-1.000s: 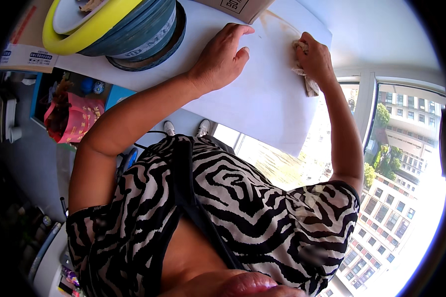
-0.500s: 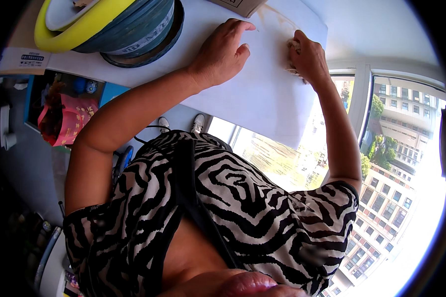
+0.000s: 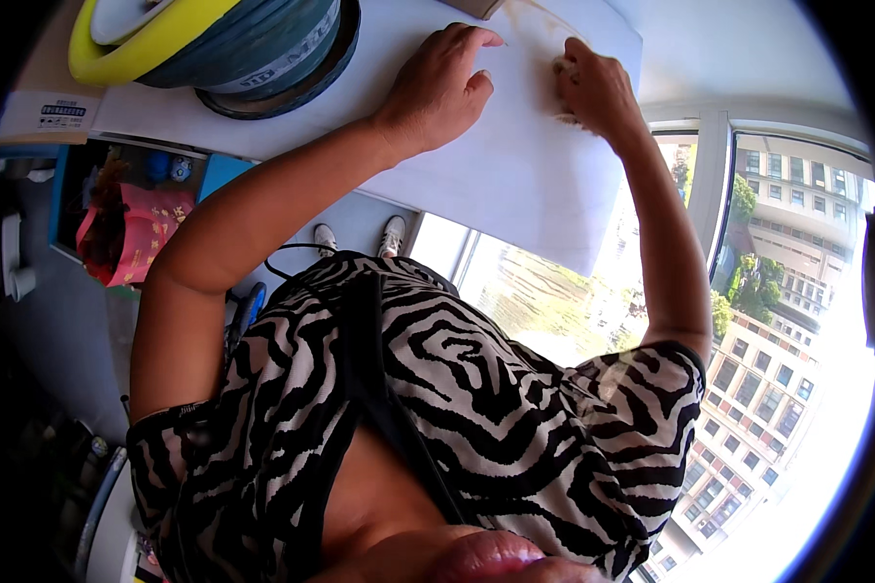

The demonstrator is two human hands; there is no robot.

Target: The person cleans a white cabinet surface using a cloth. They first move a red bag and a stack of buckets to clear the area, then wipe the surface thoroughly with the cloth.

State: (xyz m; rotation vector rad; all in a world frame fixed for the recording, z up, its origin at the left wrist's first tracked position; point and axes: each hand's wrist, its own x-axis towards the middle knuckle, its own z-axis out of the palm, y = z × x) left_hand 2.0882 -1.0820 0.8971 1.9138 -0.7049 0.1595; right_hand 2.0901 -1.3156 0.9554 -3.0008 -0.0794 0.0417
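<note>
My right hand (image 3: 601, 89) is closed round a crumpled, pale beige cloth (image 3: 566, 92) and presses it on the white tabletop (image 3: 496, 185) near its right edge. Most of the cloth is hidden under the fingers. Beyond it, a brownish smear (image 3: 544, 21) marks the white surface. My left hand (image 3: 442, 89) is over the table to the left, with thumb and forefinger apart and nothing between them. Whether its underside touches the surface I cannot tell.
A dark green pot (image 3: 262, 58) on a dark saucer, with a yellow-rimmed basin (image 3: 117, 58) on it, stands at the far left. Part of a cardboard box (image 3: 472, 8) shows at the top. Below the table is a red bag (image 3: 151, 228); windows (image 3: 724, 194) line the right.
My right hand has slid the cloth slightly farther away and a little left. My left hand has shifted slightly away too. The whole view has tilted a little.
</note>
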